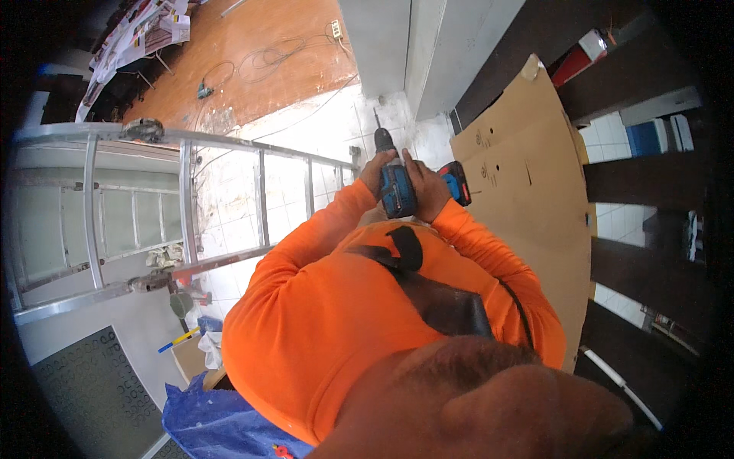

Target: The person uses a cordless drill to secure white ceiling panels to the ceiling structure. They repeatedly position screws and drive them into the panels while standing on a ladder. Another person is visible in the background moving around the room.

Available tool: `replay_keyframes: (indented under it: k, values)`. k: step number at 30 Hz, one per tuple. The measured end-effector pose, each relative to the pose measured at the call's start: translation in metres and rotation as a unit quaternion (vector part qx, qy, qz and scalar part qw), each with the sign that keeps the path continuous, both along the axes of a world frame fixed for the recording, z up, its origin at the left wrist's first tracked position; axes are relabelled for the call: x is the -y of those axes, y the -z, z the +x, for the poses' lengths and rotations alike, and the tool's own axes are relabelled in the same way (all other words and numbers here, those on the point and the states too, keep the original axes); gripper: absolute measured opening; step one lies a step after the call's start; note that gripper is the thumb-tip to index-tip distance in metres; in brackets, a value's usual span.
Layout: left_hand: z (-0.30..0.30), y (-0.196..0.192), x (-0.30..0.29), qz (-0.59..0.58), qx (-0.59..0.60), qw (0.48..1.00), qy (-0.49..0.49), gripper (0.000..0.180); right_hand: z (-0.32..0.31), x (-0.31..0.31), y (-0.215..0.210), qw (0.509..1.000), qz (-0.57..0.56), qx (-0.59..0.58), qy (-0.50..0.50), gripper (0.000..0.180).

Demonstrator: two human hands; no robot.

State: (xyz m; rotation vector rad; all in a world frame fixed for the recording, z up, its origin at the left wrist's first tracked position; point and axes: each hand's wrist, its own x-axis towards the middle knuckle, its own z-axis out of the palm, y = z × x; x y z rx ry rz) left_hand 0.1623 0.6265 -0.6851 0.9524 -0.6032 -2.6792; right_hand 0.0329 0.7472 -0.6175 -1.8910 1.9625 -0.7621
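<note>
A blue and black cordless drill [397,191] is held in front of my chest, its long thin bit [376,117] pointing away from me. My right hand [430,190] is wrapped round the grip, and the battery [456,182] with its red trim sticks out to the right of it. On the drill's left side, just behind the black chuck [384,140], my left hand [375,173] is closed against the body. Parts of the fingers are hidden behind the tool. The bit's tip touches nothing that I can see.
An aluminium ladder [262,195] stands at my left. To the right lies a large cardboard sheet [527,168] beside dark beams [650,181] with gaps between them. Another power tool [204,91] and loose cables lie on the brown surface ahead. A blue tarp [222,417] is at lower left.
</note>
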Motion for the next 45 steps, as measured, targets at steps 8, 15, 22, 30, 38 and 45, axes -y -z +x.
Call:
replay_keyframes:
  k: [8,15,22,30,38,45]
  values:
    - [-0.043,-0.004,0.076,-0.043,0.077,0.994,-0.063,0.061,-0.045,0.081,0.046,0.989,0.006,0.147,-0.037,0.081]
    - [-0.073,-0.011,0.169,-0.053,0.144,0.978,0.144,0.101,-0.074,0.155,0.056,0.808,0.029,0.588,0.027,0.083]
    - [-0.066,0.066,0.230,0.042,0.239,0.969,0.057,0.072,-0.095,0.198,0.129,0.889,0.059,0.447,0.085,0.063]
    - [-0.061,0.175,0.374,-0.285,0.303,0.905,-0.086,0.057,-0.124,0.271,0.249,0.741,-0.010,0.655,0.147,0.038]
    - [-0.153,0.117,0.489,-0.688,0.357,0.611,-0.159,0.081,-0.141,0.326,0.420,0.484,-0.001,0.833,0.267,0.051]
    - [-0.214,0.150,0.535,-0.811,0.365,0.419,-0.182,0.057,-0.141,0.362,0.615,0.340,-0.084,0.879,0.323,0.054]
